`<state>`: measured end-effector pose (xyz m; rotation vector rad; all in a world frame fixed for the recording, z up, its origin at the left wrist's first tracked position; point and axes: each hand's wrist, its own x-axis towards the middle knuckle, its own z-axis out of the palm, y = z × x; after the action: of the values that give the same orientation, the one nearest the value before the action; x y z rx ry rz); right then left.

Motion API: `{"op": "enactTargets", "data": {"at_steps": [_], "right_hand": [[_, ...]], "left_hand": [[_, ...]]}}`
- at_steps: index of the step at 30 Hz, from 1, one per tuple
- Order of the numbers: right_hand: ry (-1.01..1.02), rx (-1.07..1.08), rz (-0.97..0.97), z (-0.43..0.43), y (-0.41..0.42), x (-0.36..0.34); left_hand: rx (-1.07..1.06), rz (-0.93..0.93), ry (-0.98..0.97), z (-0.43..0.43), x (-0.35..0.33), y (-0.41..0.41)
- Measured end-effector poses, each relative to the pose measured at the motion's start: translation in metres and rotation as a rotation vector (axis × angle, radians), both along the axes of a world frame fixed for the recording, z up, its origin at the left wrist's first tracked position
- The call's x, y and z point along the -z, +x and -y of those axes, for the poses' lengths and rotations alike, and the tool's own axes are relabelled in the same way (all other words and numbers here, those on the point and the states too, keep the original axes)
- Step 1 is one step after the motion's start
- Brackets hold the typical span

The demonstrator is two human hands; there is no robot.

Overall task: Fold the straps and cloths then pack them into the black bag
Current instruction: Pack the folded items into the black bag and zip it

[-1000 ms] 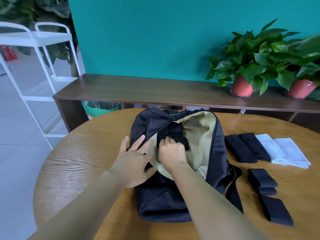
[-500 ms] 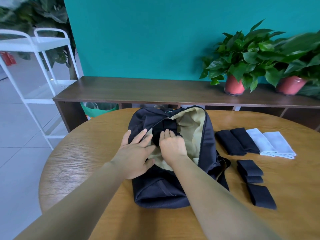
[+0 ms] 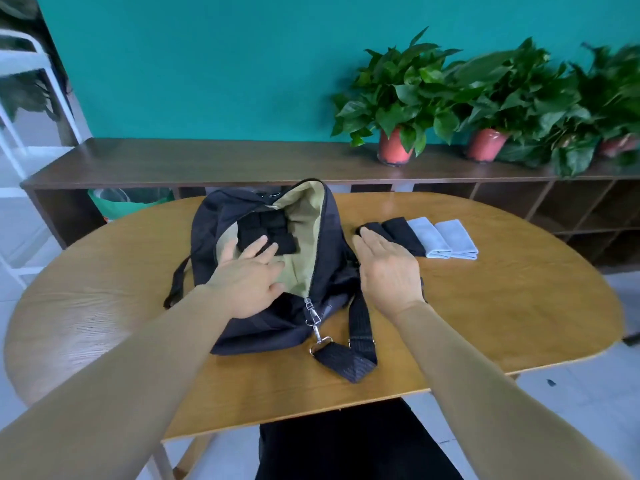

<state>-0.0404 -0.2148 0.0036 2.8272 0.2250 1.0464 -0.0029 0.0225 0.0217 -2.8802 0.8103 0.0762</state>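
Now, fingers first. Right fingers (image 3: 372, 242) are straight and held together, gripping nothing. Their tips are over the near end of the first of the two black folded pieces (image 3: 398, 230); whether they touch it cannot be told. Left fingers (image 3: 258, 244) are spread and flat, tips lying on the folded straps (image 3: 268, 233) inside the bag, nothing pinched.

Right hand (image 3: 388, 271) hangs palm-down just beside the bag's right wall. Left hand (image 3: 247, 282) rests its palm on the near lip of the opening, over the tan lining (image 3: 301, 247).

Change: a second ago the right hand was inside the opening, pressing the straps down, and the left held the bag's left flap. The right hand has come out and swung right; the left has slid in to steady the load.

Reading: that batch is seated and the next pickup is beginning.

Black bag (image 3: 270, 327) lies unzipped at the table's middle, mouth towards the far edge. Its shoulder strap (image 3: 356, 344) and metal clip (image 3: 316, 323) trail towards the near edge. The black folded pieces and two pale cloths (image 3: 445, 239) sit in a row right of the bag, towards the far right edge of the table (image 3: 519, 299). All four are still unpacked. A dark sliver shows at the right wrist; what it is cannot be told.
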Motion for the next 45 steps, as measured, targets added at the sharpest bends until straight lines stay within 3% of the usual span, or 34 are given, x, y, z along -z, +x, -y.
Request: {"op": "enactTargets", "data": {"at_steps": [4,9,20,35,40,45], "right_hand": [[-0.033,0.276,-0.333,0.046,-0.026,0.018],[-0.098,0.302,-0.559,0.074,-0.023,0.024],[0.032,0.302,-0.617,0.070,-0.007,0.023],[0.033,0.276,-0.150,0.061,-0.029,-0.023],[-0.065,0.150,0.114,0.032,-0.014,-0.046],[-0.039,-0.052,0.205,-0.022,0.019,-0.055]], "left_hand": [[-0.002,-0.027,0.037,0.018,0.003,-0.006],[-0.004,-0.016,0.062,0.028,0.003,-0.010],[-0.030,-0.016,0.085,0.025,0.001,-0.008],[-0.056,0.014,0.022,0.003,-0.001,-0.006],[-0.048,0.037,-0.006,-0.006,-0.004,-0.007],[-0.071,0.009,-0.044,-0.026,-0.005,0.003]]}}
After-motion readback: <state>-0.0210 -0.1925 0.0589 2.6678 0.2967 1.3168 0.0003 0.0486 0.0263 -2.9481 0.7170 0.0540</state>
